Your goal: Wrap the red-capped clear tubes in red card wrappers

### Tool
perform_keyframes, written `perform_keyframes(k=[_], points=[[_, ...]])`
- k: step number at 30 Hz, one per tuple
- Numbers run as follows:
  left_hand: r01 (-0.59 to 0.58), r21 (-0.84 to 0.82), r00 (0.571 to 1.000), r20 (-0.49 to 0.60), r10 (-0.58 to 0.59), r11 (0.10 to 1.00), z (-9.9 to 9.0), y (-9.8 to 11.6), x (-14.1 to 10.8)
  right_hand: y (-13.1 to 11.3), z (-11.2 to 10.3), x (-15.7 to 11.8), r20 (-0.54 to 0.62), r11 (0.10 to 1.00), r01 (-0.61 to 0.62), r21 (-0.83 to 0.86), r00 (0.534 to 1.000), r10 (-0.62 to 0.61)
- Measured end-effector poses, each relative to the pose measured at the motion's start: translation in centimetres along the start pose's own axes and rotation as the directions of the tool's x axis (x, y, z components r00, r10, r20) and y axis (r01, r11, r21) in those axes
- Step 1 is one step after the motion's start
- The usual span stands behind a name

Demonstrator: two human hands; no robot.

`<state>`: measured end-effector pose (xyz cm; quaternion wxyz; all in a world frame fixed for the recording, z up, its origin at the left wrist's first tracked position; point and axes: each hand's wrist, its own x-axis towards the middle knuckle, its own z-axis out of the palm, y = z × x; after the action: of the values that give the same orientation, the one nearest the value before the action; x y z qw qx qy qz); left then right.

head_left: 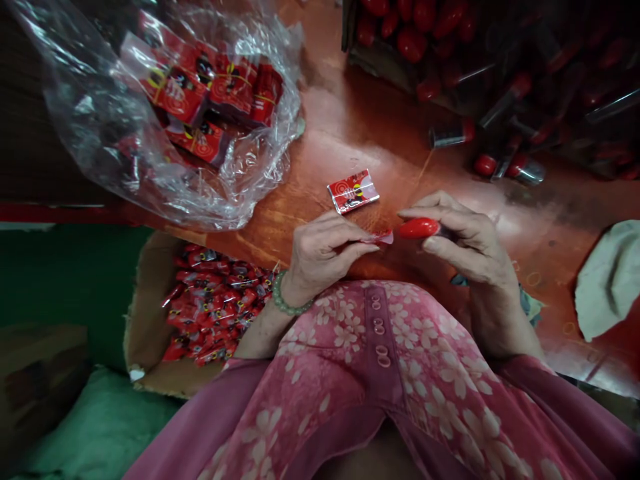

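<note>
My left hand (325, 257) pinches a small folded red wrapper (383, 237) between thumb and fingers. My right hand (465, 243) grips a glossy red capsule-shaped object (418, 228) by its dark end, with the rounded red tip pointing toward the wrapper. The two are close but apart. A flat red-and-white printed packet (353, 191) lies on the reddish wooden table (320, 160) just above my hands, touching neither.
A clear plastic bag (250, 180) of red packets lies at upper left. A cardboard box (150, 320) of red packets sits at lower left. Red capsules and glass-like tubes (453, 133) lie at upper right. A white cloth (610, 280) lies at right.
</note>
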<state>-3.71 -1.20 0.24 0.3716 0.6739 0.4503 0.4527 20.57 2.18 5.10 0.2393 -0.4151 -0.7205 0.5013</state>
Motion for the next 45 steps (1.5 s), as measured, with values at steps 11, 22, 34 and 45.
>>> perform_keyframes(k=[11, 22, 34, 45], points=[[-0.066, 0.017, 0.984, 0.165, 0.062, 0.998, 0.1, 0.1, -0.4, 0.7, 0.1, 0.5, 0.386, 0.997, 0.061, -0.038, 0.921, -0.042], [0.052, 0.004, 0.955, 0.292, -0.051, 0.999, 1.0, 0.1, -0.2, 0.7, 0.1, 0.8, 0.516, 0.982, -0.027, -0.189, 0.848, 0.123], [0.306, 0.012, 0.876, 0.388, -0.287, 0.952, 1.3, 0.2, 0.2, 0.2, 1.0, 0.3, 0.372, 0.938, -0.154, -0.312, 0.888, 0.269], [0.114, 0.042, 0.91, 0.397, -0.121, 0.993, 2.0, 0.3, 0.3, -0.8, 2.0, -0.3, 0.288, 0.896, -0.167, -0.412, 0.909, 0.302]])
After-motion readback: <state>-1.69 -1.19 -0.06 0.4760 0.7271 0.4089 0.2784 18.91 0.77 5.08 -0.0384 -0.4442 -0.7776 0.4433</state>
